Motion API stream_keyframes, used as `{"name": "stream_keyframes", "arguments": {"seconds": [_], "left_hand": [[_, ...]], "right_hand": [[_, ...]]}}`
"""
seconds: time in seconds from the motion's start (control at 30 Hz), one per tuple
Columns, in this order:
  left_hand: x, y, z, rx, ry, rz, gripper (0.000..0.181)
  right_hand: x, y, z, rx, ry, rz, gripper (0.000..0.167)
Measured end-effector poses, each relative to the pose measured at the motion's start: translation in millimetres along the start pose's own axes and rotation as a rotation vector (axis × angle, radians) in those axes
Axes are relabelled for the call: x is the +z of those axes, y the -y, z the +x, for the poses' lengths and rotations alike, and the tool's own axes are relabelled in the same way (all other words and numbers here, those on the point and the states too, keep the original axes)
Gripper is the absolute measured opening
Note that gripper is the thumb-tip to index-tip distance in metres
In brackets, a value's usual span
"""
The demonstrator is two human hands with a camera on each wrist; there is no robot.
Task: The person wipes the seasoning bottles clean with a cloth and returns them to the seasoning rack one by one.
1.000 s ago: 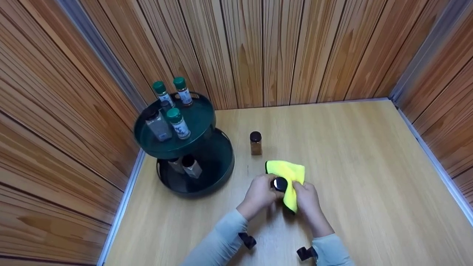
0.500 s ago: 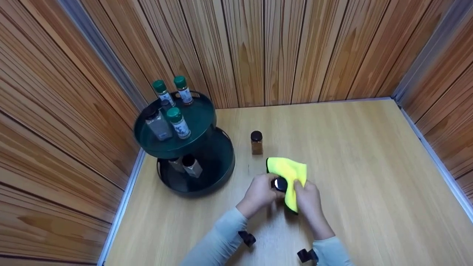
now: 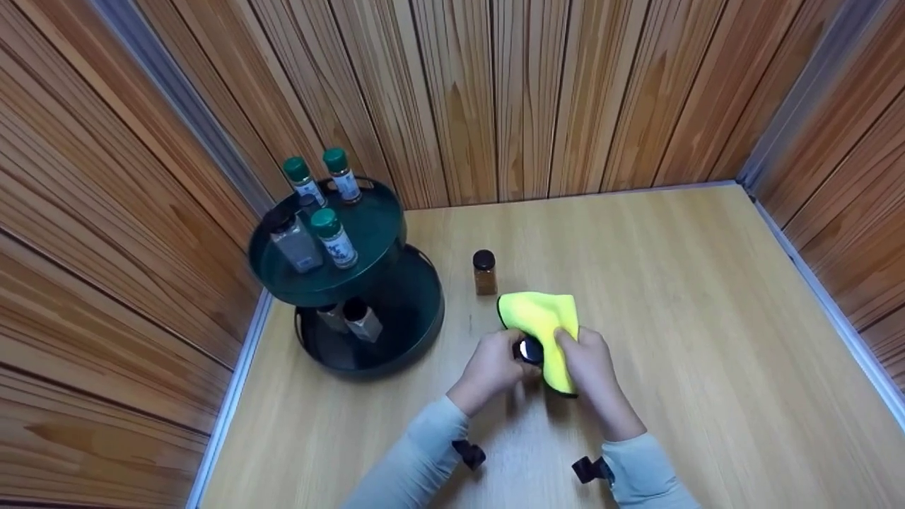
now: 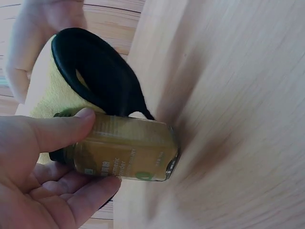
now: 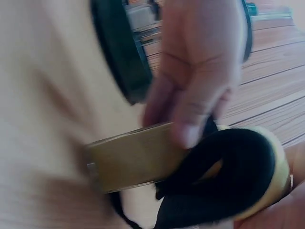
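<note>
A glass spice jar labelled turmeric powder [image 4: 126, 150], its lid black, is held by my left hand [image 3: 489, 364] between thumb and fingers near the lid. In the left wrist view the jar lies sideways across the picture, its base above the wooden table. My right hand [image 3: 590, 359] pinches a bright yellow cloth [image 3: 539, 312] with a black edging and dark underside. The cloth is draped along the jar's far and right side, touching it near the lid. In the right wrist view the jar's side [image 5: 136, 160] shows beside the cloth's dark underside [image 5: 238, 176].
Left of the hands stands a two-tier dark green round rack [image 3: 417, 336]. Its upper tier bears green-capped bottles [image 3: 336, 240] and a dark-lidded jar [image 3: 295, 244]; square jars [image 3: 362, 322] sit below. Another dark-lidded spice jar [image 3: 485, 274] stands beyond the cloth. Wood-panelled walls [image 3: 523, 106] enclose the table.
The yellow cloth and right hand have shifted slightly up along the jar, and the cloth's lower corner has risen. The left hand keeps its hold. The head view has shifted a little.
</note>
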State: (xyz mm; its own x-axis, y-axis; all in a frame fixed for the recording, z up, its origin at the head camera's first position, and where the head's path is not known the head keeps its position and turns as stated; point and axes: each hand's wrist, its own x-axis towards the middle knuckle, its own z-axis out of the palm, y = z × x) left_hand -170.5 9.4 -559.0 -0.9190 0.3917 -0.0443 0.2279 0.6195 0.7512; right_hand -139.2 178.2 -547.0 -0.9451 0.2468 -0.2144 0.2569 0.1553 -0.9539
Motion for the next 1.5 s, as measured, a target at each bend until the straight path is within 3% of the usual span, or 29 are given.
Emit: {"name": "stream_keyframes", "arguments": {"seconds": [0.23,0.4,0.53,0.63,0.83,0.93,1.13,1.4,1.5], "left_hand": [[-4.8,-1.0,1.2,-0.022,0.022,0.006,0.041],[-2.1,-0.1,1.1,-0.023,0.021,-0.007,0.039],[0.4,-0.4,-1.8,-0.038,0.021,-0.012,0.036],[1.3,-0.6,-3.5,-0.053,0.024,-0.008,0.036],[2.6,-1.1,-3.5,-0.048,0.034,-0.009,0.041],[2.9,-0.9,-3.5,-0.033,0.029,-0.005,0.039],[3.8,0.5,-6.4,0.007,0.013,0.017,0.030],[4.0,-3.2,-4.3,-0.002,0.022,0.016,0.033],[4.5,-4.5,-3.4,-0.015,0.019,0.019,0.033]], "right_hand": [[7.9,-32.5,12.9,0.026,0.027,-0.021,0.027],[-1.6,-12.7,10.2,0.081,0.083,0.038,0.027],[-8.0,1.2,2.1,0.044,0.060,0.070,0.026],[-5.7,-7.1,1.5,0.030,0.041,0.065,0.026],[2.0,-37.7,10.8,0.102,0.067,0.046,0.027],[-0.7,-31.1,10.7,0.117,0.068,0.079,0.027],[-8.9,-7.4,-0.1,0.073,0.059,0.198,0.025],[-1.2,-34.7,2.6,0.126,0.039,0.165,0.029],[-0.4,-35.0,4.0,0.129,0.042,0.153,0.030]]}}
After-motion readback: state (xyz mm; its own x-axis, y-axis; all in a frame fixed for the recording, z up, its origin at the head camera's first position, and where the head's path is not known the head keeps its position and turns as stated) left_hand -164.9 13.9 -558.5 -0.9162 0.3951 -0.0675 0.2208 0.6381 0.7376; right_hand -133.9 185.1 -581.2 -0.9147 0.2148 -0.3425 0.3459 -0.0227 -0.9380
